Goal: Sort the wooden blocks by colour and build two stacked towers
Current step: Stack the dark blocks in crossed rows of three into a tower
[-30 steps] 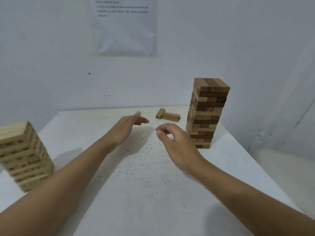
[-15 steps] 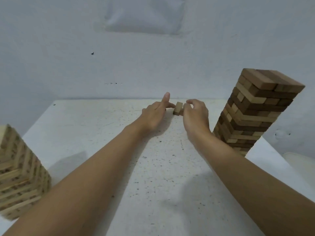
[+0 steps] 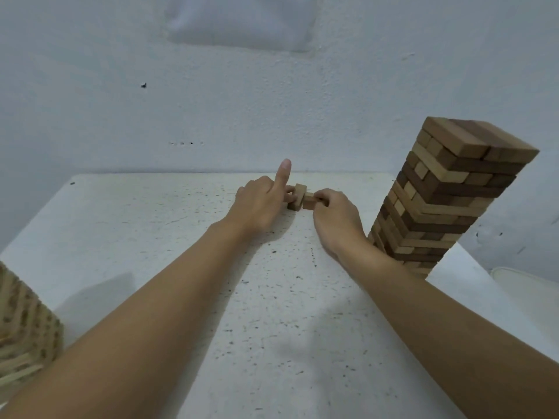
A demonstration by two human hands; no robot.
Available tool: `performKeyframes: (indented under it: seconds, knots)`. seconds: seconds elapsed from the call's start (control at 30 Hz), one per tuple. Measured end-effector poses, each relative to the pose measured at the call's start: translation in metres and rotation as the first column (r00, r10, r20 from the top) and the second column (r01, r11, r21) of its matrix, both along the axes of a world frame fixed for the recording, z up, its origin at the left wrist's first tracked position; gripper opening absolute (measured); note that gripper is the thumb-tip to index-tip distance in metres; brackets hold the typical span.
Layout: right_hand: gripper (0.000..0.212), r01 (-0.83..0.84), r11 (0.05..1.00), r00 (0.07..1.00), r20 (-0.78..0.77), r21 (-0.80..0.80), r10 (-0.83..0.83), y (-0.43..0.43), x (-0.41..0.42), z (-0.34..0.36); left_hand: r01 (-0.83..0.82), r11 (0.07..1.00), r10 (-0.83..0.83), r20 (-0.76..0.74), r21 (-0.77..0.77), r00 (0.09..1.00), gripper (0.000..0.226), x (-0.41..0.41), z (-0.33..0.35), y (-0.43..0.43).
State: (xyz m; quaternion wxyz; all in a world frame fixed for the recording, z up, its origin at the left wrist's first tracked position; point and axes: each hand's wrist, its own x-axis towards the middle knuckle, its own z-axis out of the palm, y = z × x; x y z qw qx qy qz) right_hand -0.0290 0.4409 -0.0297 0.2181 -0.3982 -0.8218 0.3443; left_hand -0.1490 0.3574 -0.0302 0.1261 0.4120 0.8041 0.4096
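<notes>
Tan wooden block is pinched on edge by the left hand, index finger raised straight, other fingers curled behind it. Reddish-brown wooden block is gripped at one end by the curled fingers of the right hand. Both blocks are held touching, low over the far middle of the white speckled table. Tall tower of mixed brown wooden blocks is seen just right of the right wrist. Pale wooden block tower is cut off at the near left edge.

Mixed tan and dark-brown tower; pale striped tower; white table, dark-speckled.
</notes>
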Motion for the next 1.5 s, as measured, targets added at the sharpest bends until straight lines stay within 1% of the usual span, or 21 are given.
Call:
performKeyframes:
  seconds: [0.07,0.13,0.27,0.4,0.5,0.53,0.67,0.77,0.87,0.93,0.97,1.0,1.07,1.13,1.2,1.3,1.33,1.43,1.5]
  knots:
    - [0.033,-0.080,0.996,0.997,0.014,0.046,0.079,-0.005,0.005,-0.004,-0.042,0.999,0.042,0.014,0.027,0.999,0.098,0.000,-0.001,-0.009]
    - [0.033,-0.158,0.985,0.987,0.010,0.074,0.157,-0.009,0.010,-0.008,-0.070,0.997,0.071,-0.040,0.019,0.997,0.107,0.003,-0.001,-0.019]
    - [0.029,-0.266,0.956,0.962,-0.024,0.126,0.271,-0.024,0.024,-0.014,-0.093,0.996,0.093,-0.091,0.001,0.992,0.108,0.017,0.004,-0.046]
    - [0.022,-0.365,0.924,0.923,-0.086,0.113,0.375,-0.042,0.040,-0.014,-0.115,0.993,0.111,-0.105,-0.039,0.988,0.106,0.030,0.007,-0.076]
    - [0.024,-0.464,0.882,0.877,-0.099,0.081,0.470,-0.052,0.055,-0.011,-0.112,0.992,0.104,-0.128,-0.054,0.986,0.113,0.042,0.009,-0.100]
    - [0.024,-0.503,0.861,0.854,-0.109,0.071,0.508,-0.054,0.061,-0.010,-0.110,0.992,0.102,-0.132,-0.054,0.986,0.111,0.047,0.010,-0.108]
    - [0.024,-0.668,0.742,0.733,-0.119,0.066,0.670,-0.058,0.087,-0.004,-0.076,0.996,0.070,-0.120,-0.045,0.990,0.088,0.071,0.015,-0.135]
    - [0.026,-0.734,0.676,0.672,-0.069,0.064,0.737,-0.054,0.101,-0.003,-0.057,0.997,0.053,-0.098,-0.045,0.994,0.083,0.086,0.017,-0.148]
    - [0.037,-0.737,0.666,0.666,-0.047,0.115,0.745,-0.048,0.109,-0.005,-0.038,0.998,0.033,-0.090,-0.057,0.995,0.078,0.099,0.020,-0.153]
    - [0.051,-0.711,0.668,0.675,-0.054,0.221,0.736,-0.047,0.112,-0.007,-0.005,0.999,0.001,-0.083,-0.050,0.997,0.071,0.105,0.021,-0.154]
    - [0.055,-0.691,0.669,0.683,-0.056,0.275,0.728,-0.046,0.114,-0.008,0.000,0.999,-0.004,-0.083,-0.042,0.997,0.067,0.106,0.019,-0.154]
    - [0.052,-0.666,0.676,0.697,-0.058,0.315,0.715,-0.046,0.115,-0.010,-0.001,0.999,-0.002,-0.088,-0.034,0.996,0.064,0.107,0.017,-0.154]
    - [0.035,-0.620,0.701,0.726,-0.080,0.352,0.683,-0.043,0.115,-0.013,-0.004,1.000,0.000,-0.138,-0.027,0.990,0.060,0.106,0.011,-0.154]
    - [0.029,-0.576,0.729,0.755,-0.103,0.369,0.648,-0.041,0.115,-0.016,0.008,1.000,-0.014,-0.194,-0.028,0.981,0.058,0.102,0.006,-0.154]
    - [0.026,-0.556,0.750,0.776,-0.098,0.358,0.623,-0.039,0.114,-0.017,0.024,1.000,-0.024,-0.207,-0.006,0.978,0.046,0.100,0.002,-0.155]
    - [0.024,-0.576,0.760,0.779,-0.080,0.301,0.622,-0.037,0.114,-0.018,0.033,0.998,-0.017,-0.243,0.060,0.970,0.017,0.100,-0.006,-0.156]
    - [0.024,-0.575,0.767,0.784,-0.076,0.286,0.616,-0.037,0.114,-0.018,0.034,0.996,-0.013,-0.256,0.079,0.967,0.017,0.101,-0.008,-0.156]
    - [0.024,-0.562,0.802,0.802,-0.105,0.203,0.589,-0.037,0.113,-0.015,0.020,0.995,0.008,-0.263,0.102,0.965,0.030,0.102,-0.014,-0.156]
    - [0.029,-0.607,0.784,0.777,-0.110,0.132,0.620,-0.040,0.112,-0.013,0.009,0.994,0.021,-0.265,0.113,0.964,0.030,0.104,-0.015,-0.155]
